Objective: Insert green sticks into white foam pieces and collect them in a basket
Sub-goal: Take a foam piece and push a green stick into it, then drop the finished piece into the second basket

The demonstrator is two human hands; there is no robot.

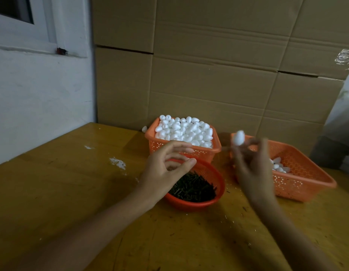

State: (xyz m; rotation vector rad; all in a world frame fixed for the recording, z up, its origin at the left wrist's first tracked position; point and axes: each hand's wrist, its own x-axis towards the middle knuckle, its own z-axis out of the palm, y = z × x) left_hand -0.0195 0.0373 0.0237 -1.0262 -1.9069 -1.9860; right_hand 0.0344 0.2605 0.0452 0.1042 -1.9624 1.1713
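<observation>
Head view, right hand point(251, 163) raised pinching foam piece point(239, 137), left hand point(165, 165) half-curled

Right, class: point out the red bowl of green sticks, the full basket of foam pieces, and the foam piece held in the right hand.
red bowl point(191, 204), head view, front wall.
full basket point(206, 153), head view, front wall.
held foam piece point(239, 137), head view, its middle.

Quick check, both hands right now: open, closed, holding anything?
Left hand: open, fingers loosely curved over the round red basket of green sticks, nothing visible in it.
Right hand: pinches a white egg-shaped foam piece.
</observation>
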